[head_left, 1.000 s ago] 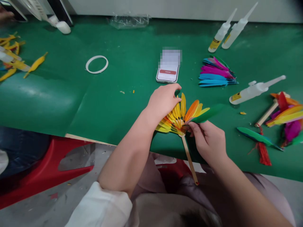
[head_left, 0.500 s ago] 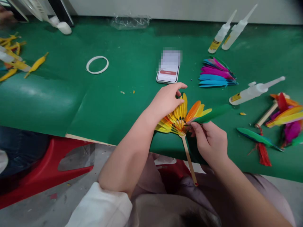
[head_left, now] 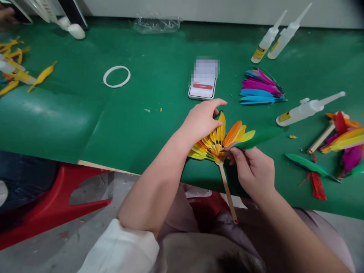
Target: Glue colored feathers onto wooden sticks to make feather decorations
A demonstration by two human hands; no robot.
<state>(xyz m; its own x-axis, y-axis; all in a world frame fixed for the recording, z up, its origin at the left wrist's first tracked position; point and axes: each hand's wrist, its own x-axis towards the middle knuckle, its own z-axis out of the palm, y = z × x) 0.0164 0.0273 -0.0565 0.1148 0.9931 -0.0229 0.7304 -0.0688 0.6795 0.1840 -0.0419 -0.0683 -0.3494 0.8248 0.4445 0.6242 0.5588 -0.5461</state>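
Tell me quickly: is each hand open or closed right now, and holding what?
Left hand: open, thumb and forefinger apart, over the feather fan.
Right hand: closed, pinching a green feather near its base.

Over at the green table, the person's L hand arches over the yellow-&-orange feather fan while the R hand pinches a green feather nr the fan's handle, w/ a phone & squeeze btl nearby.
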